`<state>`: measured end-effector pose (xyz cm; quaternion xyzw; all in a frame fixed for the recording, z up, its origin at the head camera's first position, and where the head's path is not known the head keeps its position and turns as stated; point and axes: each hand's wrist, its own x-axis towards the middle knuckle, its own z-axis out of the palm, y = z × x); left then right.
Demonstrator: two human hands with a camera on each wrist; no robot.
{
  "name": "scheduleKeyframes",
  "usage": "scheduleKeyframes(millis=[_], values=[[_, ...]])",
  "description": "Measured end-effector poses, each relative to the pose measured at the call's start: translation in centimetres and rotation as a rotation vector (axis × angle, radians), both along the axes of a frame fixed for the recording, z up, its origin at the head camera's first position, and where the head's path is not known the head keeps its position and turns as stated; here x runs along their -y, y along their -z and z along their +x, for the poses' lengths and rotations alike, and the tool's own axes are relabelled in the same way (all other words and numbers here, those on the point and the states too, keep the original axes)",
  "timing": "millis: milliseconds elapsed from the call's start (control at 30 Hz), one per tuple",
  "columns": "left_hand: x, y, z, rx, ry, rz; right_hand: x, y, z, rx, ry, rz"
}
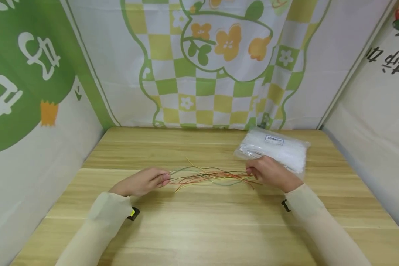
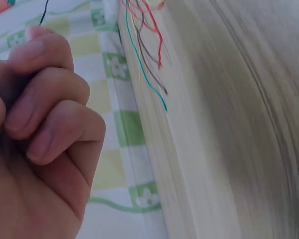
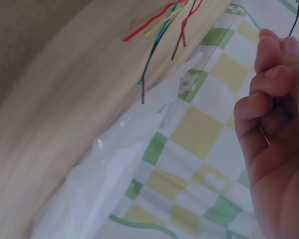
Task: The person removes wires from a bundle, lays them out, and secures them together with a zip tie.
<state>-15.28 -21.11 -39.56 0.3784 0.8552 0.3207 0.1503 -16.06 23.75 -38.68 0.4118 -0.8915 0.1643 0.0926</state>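
Note:
Several thin coloured wires [image 1: 219, 176], red, yellow, teal and dark, lie loosely crossed on the table between the two hands in the head view. My left hand [image 1: 145, 182] pinches one end of a black wire [image 2: 44, 13] between thumb and index finger, the other fingers curled in. At the opposite end, my right hand [image 1: 270, 172] pinches the same kind of black wire [image 3: 295, 19] with its fingertips. The wire runs between the hands, over the pile. Loose red ends [image 3: 152, 21] and a teal end [image 2: 152, 87] show beyond the hands in the wrist views.
A clear plastic bag [image 1: 277, 146] of white, thin contents with a barcode label lies behind the right hand. Wood-grain table [image 1: 193, 229] fills the foreground. A printed curtain [image 1: 206, 87] hangs at the table's back edge, with fabric walls at both sides.

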Motion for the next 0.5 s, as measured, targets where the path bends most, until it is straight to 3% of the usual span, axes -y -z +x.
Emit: scheduleKeyframes(millis=[233,500], values=[[0.8,-0.1,-0.2,-0.049,-0.054,-0.017,-0.4,0.5,-0.1,-0.005,0.015,0.003],[1.6,-0.3,-0.3,0.007,-0.167,0.065,-0.4,0.9,-0.4,-0.009,0.024,0.043]])
